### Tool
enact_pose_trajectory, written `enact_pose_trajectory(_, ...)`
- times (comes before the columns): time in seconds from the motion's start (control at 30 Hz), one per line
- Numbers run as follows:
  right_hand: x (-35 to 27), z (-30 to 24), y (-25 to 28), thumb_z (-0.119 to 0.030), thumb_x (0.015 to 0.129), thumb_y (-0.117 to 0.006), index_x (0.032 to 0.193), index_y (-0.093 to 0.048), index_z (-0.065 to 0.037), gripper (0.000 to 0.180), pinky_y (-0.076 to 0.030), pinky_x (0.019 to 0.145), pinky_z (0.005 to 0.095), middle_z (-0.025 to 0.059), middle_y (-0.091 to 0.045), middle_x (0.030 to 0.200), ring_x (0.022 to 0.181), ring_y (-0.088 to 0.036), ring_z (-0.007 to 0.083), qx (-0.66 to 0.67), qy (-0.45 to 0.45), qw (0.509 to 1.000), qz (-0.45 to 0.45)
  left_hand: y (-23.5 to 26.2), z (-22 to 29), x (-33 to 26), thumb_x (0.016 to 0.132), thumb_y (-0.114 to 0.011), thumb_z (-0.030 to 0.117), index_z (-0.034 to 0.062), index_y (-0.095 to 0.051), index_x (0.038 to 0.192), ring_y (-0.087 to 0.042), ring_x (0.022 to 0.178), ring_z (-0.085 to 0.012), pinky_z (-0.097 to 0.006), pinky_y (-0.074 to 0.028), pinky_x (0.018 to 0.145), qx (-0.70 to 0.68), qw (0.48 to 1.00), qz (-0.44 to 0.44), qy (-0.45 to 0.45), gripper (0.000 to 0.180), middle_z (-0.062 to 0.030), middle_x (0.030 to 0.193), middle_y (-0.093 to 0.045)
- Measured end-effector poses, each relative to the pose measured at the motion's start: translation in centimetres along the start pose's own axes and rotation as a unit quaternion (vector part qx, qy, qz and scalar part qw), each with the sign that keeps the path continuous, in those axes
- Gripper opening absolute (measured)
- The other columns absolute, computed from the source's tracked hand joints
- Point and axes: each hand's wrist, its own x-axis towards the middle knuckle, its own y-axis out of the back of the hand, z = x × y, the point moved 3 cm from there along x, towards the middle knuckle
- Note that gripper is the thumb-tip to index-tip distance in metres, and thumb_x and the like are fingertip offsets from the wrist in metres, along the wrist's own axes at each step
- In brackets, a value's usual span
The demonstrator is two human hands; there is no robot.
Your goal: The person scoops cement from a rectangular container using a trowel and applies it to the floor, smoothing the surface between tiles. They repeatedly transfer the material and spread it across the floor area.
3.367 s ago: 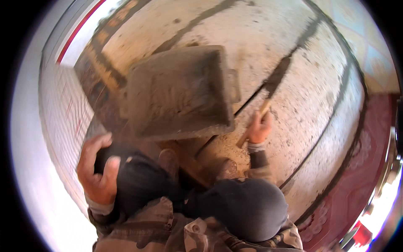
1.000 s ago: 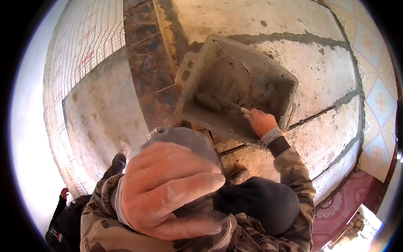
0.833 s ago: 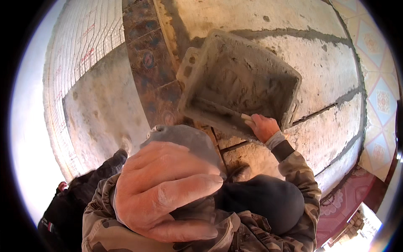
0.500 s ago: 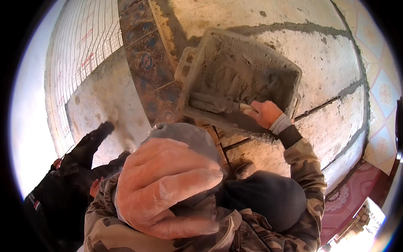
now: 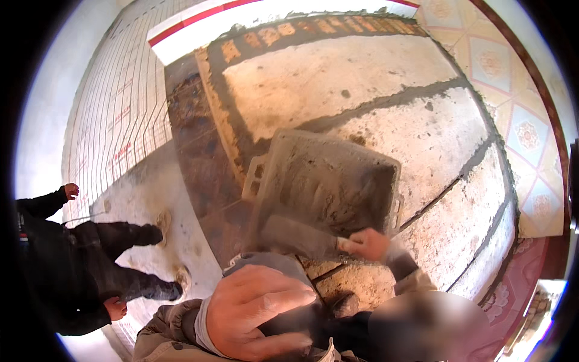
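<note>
A trowel with a long flat blade (image 5: pixel 295 234) is in my right hand (image 5: pixel 369 244), its fingers wrapped round the pale handle. The blade lies over the near side of a rectangular mortar tub (image 5: pixel 338 140), and grey smears coat it. Wet grey mortar (image 5: pixel 335 193) spreads across the tub's bottom and walls. My left hand (image 5: pixel 256 311), dusted with pale powder, rests on my bent left knee (image 5: pixel 274 260) with its fingers stretched out and nothing in them.
Large pale slabs (image 5: pixel 313 78) with grey mortar joints lie beyond and right of the tub. A brick strip (image 5: pixel 325 27) edges the far side. At left stands a person in dark clothes (image 5: pixel 66 265). Patterned tiles (image 5: pixel 528 133) run along the right.
The view has tipped up, so the tub and my hands sit lower. The trowel blade shows more of its flat side. The person at left has shifted, a hand now extended.
</note>
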Motion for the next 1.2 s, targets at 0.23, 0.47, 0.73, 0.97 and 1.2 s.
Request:
enact_pose_trajectory(0.23, -12.0, 7.4, -4.2, -0.044, 0.101, -0.059, 0.089, -0.063, 0.000, 0.046, -0.034, 0.044, 0.0262, 0.0000, -0.050, 0.059, 0.049, -0.044, 0.0085, 0.298, -0.057, 0.930, 0.209, -2.4, -1.6, 2.6, 0.077, -0.083, 0.031, -0.0030, -0.065, 0.117, -0.068, 0.097, -0.0355, -0.044, -0.052, 0.085, -0.025, 0.995, -0.096, -0.015, 0.056, -0.0209, 0.112, -0.069)
enact_pose_trajectory(0.47, -18.6, 12.4, -10.9, -0.038, 0.104, -0.056, 0.088, -0.059, -0.003, 0.038, -0.034, 0.040, 0.0272, 0.0015, -0.050, 0.060, 0.044, -0.043, 0.0104, 0.550, -0.071, 0.712, 0.431, -4.7, -0.8, 3.9, 0.084, -0.072, 0.044, -0.0060, -0.060, 0.119, -0.064, 0.102, -0.0348, -0.044, -0.050, 0.092, -0.010, 0.989, -0.148, 0.022, 0.062, -0.0240, 0.115, -0.065)
enact_pose_trajectory(0.73, -17.8, 18.6, -12.5, -0.047, 0.099, -0.061, 0.087, -0.054, -0.009, 0.040, -0.037, 0.041, 0.0281, -0.0009, -0.049, 0.061, 0.045, -0.045, 0.0104, 0.614, -0.120, 0.574, 0.529, -6.2, 1.0, 3.6, 0.087, -0.068, 0.045, -0.0049, -0.059, 0.120, -0.062, 0.106, -0.0334, -0.041, -0.048, 0.095, 0.058, 0.983, -0.132, 0.115, 0.060, -0.0219, 0.117, -0.063)
enact_pose_trajectory(0.97, -20.2, 22.5, -12.9, -0.047, 0.098, -0.064, 0.087, -0.054, -0.009, 0.040, -0.037, 0.042, 0.0267, -0.0010, -0.049, 0.063, 0.046, -0.045, 0.0099, 0.621, -0.110, 0.537, 0.560, -7.9, 0.1, 5.8, 0.084, -0.072, 0.040, -0.0057, -0.062, 0.114, -0.065, 0.102, -0.0327, -0.039, -0.050, 0.092, 0.060, 0.968, -0.229, 0.084, 0.056, -0.0209, 0.113, -0.066)
enact_pose_trajectory(1.2, -24.9, 25.2, -17.2, -0.043, 0.098, -0.064, 0.091, -0.058, -0.004, 0.040, -0.038, 0.042, 0.0276, 0.0011, -0.052, 0.065, 0.047, -0.046, 0.0108, 0.608, -0.124, 0.491, 0.611, -11.4, 1.2, 7.6, 0.086, -0.069, 0.044, -0.0072, -0.062, 0.114, -0.064, 0.101, -0.0268, -0.036, -0.048, 0.093, 0.082, 0.946, -0.294, 0.112, 0.058, -0.0173, 0.108, -0.066)
